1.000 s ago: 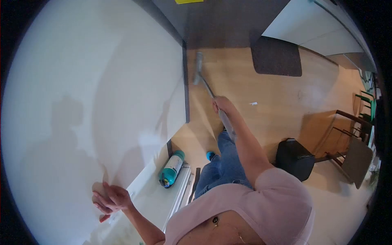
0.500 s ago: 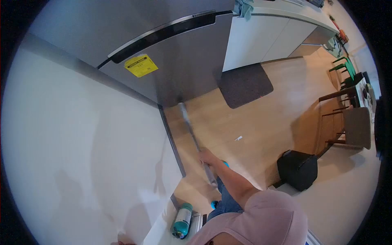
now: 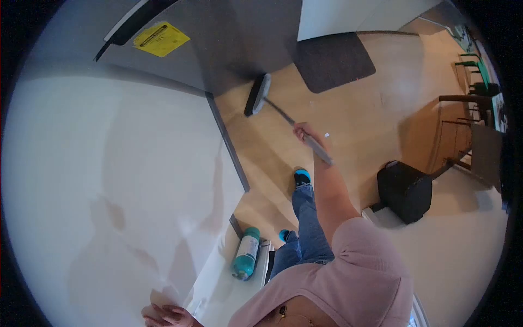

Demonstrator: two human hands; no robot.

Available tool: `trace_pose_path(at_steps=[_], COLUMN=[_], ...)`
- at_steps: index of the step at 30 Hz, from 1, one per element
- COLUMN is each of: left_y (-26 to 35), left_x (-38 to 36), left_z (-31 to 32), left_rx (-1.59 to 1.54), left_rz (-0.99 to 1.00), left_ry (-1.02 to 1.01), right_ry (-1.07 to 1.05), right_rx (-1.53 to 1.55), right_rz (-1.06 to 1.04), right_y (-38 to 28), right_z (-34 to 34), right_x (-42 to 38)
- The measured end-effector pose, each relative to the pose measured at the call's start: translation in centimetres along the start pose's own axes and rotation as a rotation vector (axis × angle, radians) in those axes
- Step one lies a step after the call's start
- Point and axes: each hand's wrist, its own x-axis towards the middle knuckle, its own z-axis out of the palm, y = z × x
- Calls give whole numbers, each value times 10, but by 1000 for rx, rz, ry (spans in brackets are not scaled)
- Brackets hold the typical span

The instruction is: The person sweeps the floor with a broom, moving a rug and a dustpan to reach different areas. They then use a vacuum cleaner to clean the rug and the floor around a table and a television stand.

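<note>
My right hand (image 3: 306, 132) is wrapped round the grey handle of a broom (image 3: 280, 111) and held out at arm's length. The broom's head, grey with dark bristles, is turned on its side by the foot of the refrigerator (image 3: 245, 38). A small white scrap (image 3: 327, 134) lies on the wooden floor, just right of that hand in this view. At the lower left edge my left hand (image 3: 170, 316) holds nothing; its fingers are spread against the white wall (image 3: 136, 180).
A dark mat (image 3: 335, 62) lies in front of the white cabinets. To the right stand a black bin (image 3: 404, 191) and a chair (image 3: 486, 155) at a table. A teal cylinder (image 3: 248, 253) sits on a white surface near my legs. Dark skirting (image 3: 226, 141) edges the wall.
The broom head has come out from the refrigerator's base and turned, so its bristles show. My right hand has swung forward and right. My left hand has come further into view. The view has tilted down.
</note>
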Motion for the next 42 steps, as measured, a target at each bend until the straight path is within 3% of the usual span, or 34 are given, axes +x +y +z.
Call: trace_pose_path(at_steps=[3,6,10,13,16,18,20,22,23,25,26,28,29,31,33,34,37,42], left_y=[1,-2,-5,-11,-19,-18,-19,-20,-19,-19,-20,-23,-25,-27,-27,-25,-23,-21], left_x=[-4,-3,-4,-10,-15,-16,-20,-23,-21,-24,-26,-28,-30,-38,-34,-32,-35,-37], left_z=[2,-7,-12,-1,2,1,2,5,-1,1,2,1,3,19,16,14,12,19], left_rx=[-62,74,30,-162,-148,-158,-154,-212,-178,-204,-219,-248,-265,-462,-418,-398,-381,-412], left_rz=[-5,59,63,18,16,15,23,39,53,67,76,94,102,53,60,62,36,-5], left_ry=[1,-39,-6,101,108,155,142,189,168,195,209,206,212,227,327,376,433,481], right_ry=[76,43,49,284,486,421,260,134,-52,-262,-264,-359,-136,-15,160,359,868,609], right_rx=[135,233,365,305,-405,-336,-325,-733,-1224,-1675,-1641,-694,-1031,-1058,-1079,-1334,-1296,-827], right_rz=[-135,-336,-244,-297,-505,-501,-372,-401,-564,-763,-800,-1785,-1762,-1007,-593,-417,-337,-613], right_y=[4,41,116,137,191,223,254,252,247,241,239,247,237,205,181,169,188,294], right_z=[-17,-48,-123,-120,-59,-17,-9,5,-2,-10,-6,-34,-49,-110,-136,-134,-94,-89], right_x=[-29,-59,-122,-152,-180,-206,-169,-137,-101,-37,-24,-5,-34,-42,-75,-101,-157,-190])
